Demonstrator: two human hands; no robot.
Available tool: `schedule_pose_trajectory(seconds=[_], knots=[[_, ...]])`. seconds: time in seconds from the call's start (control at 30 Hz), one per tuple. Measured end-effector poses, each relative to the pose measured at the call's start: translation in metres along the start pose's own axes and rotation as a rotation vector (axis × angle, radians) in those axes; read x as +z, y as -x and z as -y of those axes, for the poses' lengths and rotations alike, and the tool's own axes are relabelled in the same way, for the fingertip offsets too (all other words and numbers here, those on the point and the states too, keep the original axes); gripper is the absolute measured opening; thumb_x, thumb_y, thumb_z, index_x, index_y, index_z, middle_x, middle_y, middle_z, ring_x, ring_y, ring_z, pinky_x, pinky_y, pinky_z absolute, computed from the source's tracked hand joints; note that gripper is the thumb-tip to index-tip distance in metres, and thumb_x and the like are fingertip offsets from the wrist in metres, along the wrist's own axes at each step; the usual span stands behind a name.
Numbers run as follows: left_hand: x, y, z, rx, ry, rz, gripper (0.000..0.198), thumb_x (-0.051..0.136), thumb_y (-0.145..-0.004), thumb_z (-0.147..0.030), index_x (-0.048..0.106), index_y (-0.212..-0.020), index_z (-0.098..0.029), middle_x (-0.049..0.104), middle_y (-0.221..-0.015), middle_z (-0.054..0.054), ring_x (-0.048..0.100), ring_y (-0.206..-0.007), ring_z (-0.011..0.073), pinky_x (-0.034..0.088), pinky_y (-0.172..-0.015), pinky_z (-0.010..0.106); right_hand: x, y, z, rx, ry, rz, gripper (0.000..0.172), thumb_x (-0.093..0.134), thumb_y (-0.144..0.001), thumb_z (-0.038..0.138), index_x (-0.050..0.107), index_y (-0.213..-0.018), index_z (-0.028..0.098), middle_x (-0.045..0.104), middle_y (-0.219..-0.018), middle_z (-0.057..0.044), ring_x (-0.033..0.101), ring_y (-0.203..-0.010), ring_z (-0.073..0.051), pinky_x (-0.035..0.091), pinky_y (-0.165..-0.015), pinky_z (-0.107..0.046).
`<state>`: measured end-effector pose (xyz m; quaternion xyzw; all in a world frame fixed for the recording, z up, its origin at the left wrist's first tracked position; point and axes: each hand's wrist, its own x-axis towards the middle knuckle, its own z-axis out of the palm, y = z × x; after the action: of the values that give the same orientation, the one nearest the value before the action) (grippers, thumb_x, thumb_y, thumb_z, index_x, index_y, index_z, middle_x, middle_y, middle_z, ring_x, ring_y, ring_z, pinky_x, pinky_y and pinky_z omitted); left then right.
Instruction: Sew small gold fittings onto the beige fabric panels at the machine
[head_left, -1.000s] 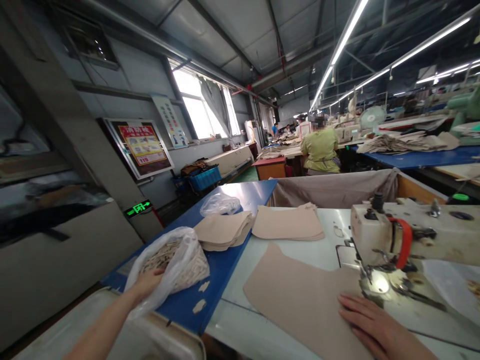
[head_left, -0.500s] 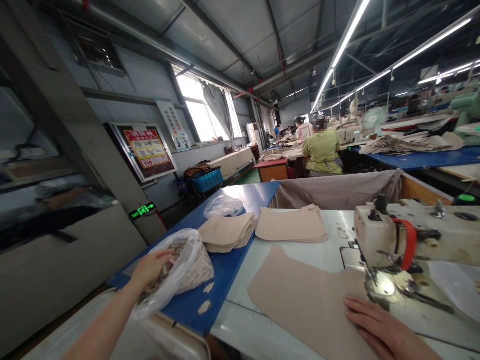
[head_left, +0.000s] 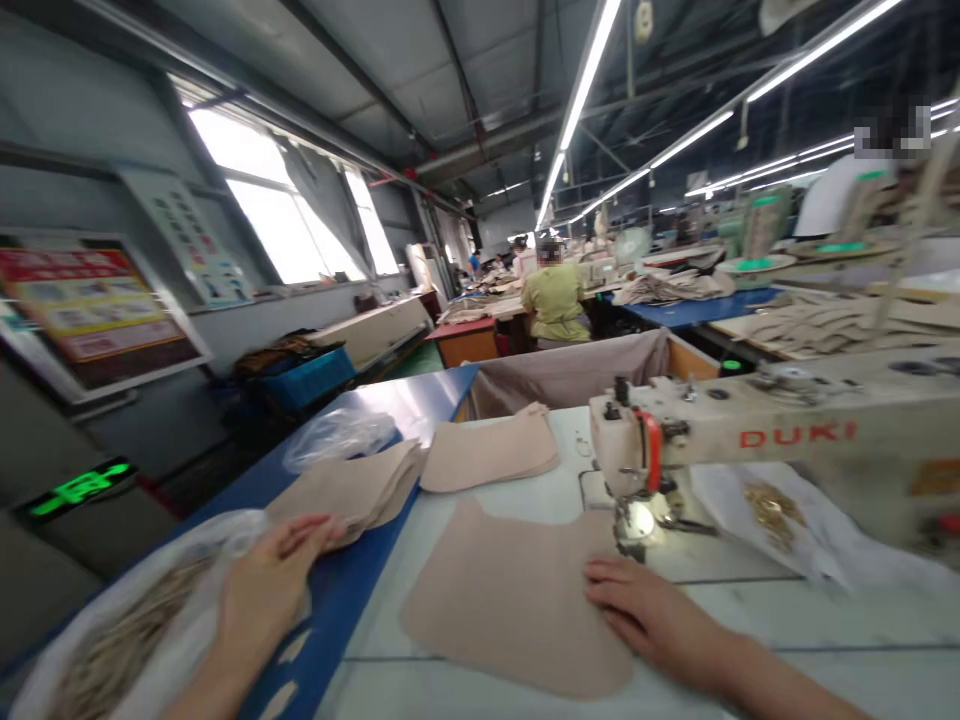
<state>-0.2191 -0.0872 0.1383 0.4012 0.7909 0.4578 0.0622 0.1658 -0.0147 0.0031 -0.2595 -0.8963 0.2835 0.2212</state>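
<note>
My right hand lies with its fingers stretched over the right edge of a beige fabric panel, which is flat on the pale sewing table. Just beyond that edge are the lit needle area and head of a sewing machine. To the left, my left hand is above the blue table, its fingers pressed together. Whatever sits between the fingertips is too small to make out. Below and left of it is an open plastic bag full of small beige pieces. A stack of panels lies just past the fingertips.
Another panel stack lies at the table's back. A clear plastic bag rests on the blue surface. Brass-coloured small parts sit on white material under the machine arm. A person in a yellow-green top sits farther off.
My left hand has come out of the bag of small pieces and moved right, towards the panels. The view has turned right. My right hand stays on the fabric panel.
</note>
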Motion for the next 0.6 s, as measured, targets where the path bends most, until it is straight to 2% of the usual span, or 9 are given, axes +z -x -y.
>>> schedule_pose_trajectory(seconds=[0.07, 0.17, 0.2, 0.27, 0.33, 0.43, 0.53, 0.6], knots=[[0.06, 0.031, -0.012, -0.083, 0.198, 0.261, 0.037, 0.069, -0.053, -0.046, 0.062, -0.077, -0.019, 0.074, -0.069, 0.004, 0.07, -0.075, 0.0251, 0.055, -0.074, 0.032, -0.003, -0.003, 0.007, 0.006, -0.111, -0.07, 0.028, 0.05, -0.084, 0.02, 0.068, -0.106, 0.017, 0.064, -0.115, -0.011, 0.054, -0.113, -0.023, 0.038, -0.1, -0.036], [0.139, 0.083, -0.031, -0.175, 0.39, 0.574, 0.044, 0.076, -0.04, -0.05, 0.061, -0.068, -0.02, 0.073, -0.066, 0.005, 0.07, -0.072, 0.0272, 0.056, -0.072, 0.035, -0.001, -0.008, 0.008, 0.239, -0.37, -0.21, 0.035, 0.059, -0.08, 0.028, 0.064, -0.113, 0.018, 0.069, -0.101, -0.009, 0.064, -0.088, -0.021, 0.05, -0.079, -0.032], [0.159, 0.098, -0.038, -0.188, 0.429, 0.653, 0.045, 0.076, -0.039, -0.051, 0.061, -0.067, -0.02, 0.073, -0.064, 0.004, 0.07, -0.071, 0.0274, 0.057, -0.072, 0.035, 0.0, -0.008, 0.005, 0.291, -0.483, -0.261, 0.037, 0.061, -0.079, 0.033, 0.064, -0.113, 0.019, 0.07, -0.096, -0.007, 0.065, -0.081, -0.019, 0.05, -0.074, -0.03], [0.189, 0.12, -0.051, -0.178, 0.466, 0.772, 0.043, 0.076, -0.041, -0.052, 0.062, -0.067, -0.02, 0.073, -0.064, 0.003, 0.07, -0.07, 0.0268, 0.056, -0.072, 0.035, 0.003, -0.006, -0.003, 0.353, -0.661, -0.357, 0.031, 0.058, -0.08, 0.041, 0.069, -0.1, 0.019, 0.069, -0.078, -0.003, 0.064, -0.069, -0.016, 0.049, -0.063, -0.025], [0.208, 0.132, -0.063, -0.13, 0.474, 0.84, 0.04, 0.075, -0.045, -0.051, 0.063, -0.068, -0.021, 0.073, -0.067, 0.002, 0.07, -0.07, 0.0256, 0.056, -0.074, 0.034, 0.004, 0.0, -0.011, 0.407, -0.753, -0.44, 0.033, 0.057, -0.08, 0.046, 0.07, -0.088, 0.017, 0.064, -0.066, 0.0, 0.061, -0.059, -0.013, 0.047, -0.056, -0.022], [0.222, 0.14, -0.074, -0.031, 0.475, 0.945, 0.034, 0.073, -0.051, -0.05, 0.065, -0.069, -0.022, 0.073, -0.07, 0.0, 0.069, -0.073, 0.0242, 0.055, -0.074, 0.033, 0.001, 0.012, -0.018, 0.444, -0.749, -0.535, 0.028, 0.06, -0.078, 0.043, 0.068, -0.08, 0.016, 0.059, -0.059, 0.001, 0.058, -0.052, -0.011, 0.044, -0.05, -0.02], [0.231, 0.143, -0.077, 0.089, 0.373, 1.069, 0.032, 0.068, -0.058, -0.051, 0.068, -0.07, -0.021, 0.072, -0.067, 0.001, 0.067, -0.067, 0.022, 0.054, -0.066, 0.03, -0.005, 0.021, -0.015, 0.377, -0.557, -0.547, 0.017, 0.058, -0.08, 0.03, 0.068, -0.079, 0.016, 0.061, -0.063, 0.001, 0.058, -0.055, -0.011, 0.044, -0.053, -0.019], [0.234, 0.14, -0.076, 0.145, 0.3, 1.079, 0.031, 0.065, -0.061, -0.051, 0.069, -0.07, -0.021, 0.071, -0.065, 0.001, 0.066, -0.062, 0.0206, 0.053, -0.062, 0.029, -0.015, 0.025, -0.012, 0.297, -0.347, -0.487, 0.015, 0.055, -0.083, 0.024, 0.069, -0.082, 0.018, 0.063, -0.066, 0.001, 0.059, -0.059, -0.011, 0.044, -0.058, -0.019]])
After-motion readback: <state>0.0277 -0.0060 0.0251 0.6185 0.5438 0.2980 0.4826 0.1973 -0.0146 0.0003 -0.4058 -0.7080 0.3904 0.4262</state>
